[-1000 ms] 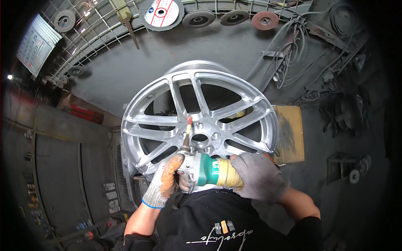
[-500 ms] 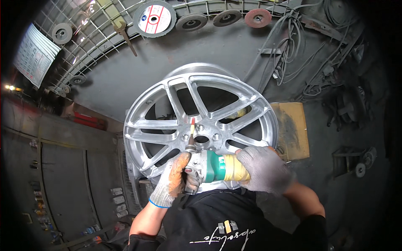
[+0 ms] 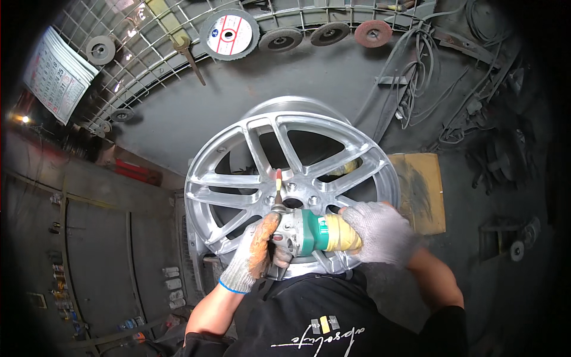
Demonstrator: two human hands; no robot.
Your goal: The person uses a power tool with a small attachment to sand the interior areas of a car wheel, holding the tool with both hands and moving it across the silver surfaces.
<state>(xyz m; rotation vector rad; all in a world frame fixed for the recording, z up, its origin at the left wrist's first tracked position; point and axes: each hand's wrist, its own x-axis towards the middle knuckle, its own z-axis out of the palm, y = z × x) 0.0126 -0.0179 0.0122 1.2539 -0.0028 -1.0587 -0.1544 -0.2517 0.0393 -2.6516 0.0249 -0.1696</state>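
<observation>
A silver alloy car wheel [image 3: 288,149] lies in front of me, spokes facing up. Over its near half, both my hands hold a green and grey power grinder [image 3: 308,232] with yellow tape round its body. A thin spindle points away from me and ends in a red tip [image 3: 278,174], at the spokes beside the hub; contact is hard to tell. My left hand [image 3: 254,253], in a stained grey glove with orange patches, is closed round the grinder's head. My gloved right hand [image 3: 383,232] wraps the taped body. The grinder partly covers the centre hole.
Grinding discs, including a large white-faced disc [image 3: 229,34], hang on a wire rack [image 3: 279,13] at the back. Loose cables [image 3: 422,74] hang at the back right. A brown board [image 3: 423,193] lies right of the wheel. Small containers [image 3: 172,285] stand at the left.
The view has shifted, so the scene sits a little lower and further right. The grinder's body has moved slightly away from me and covers more of the centre hole. Both hands keep their hold.
</observation>
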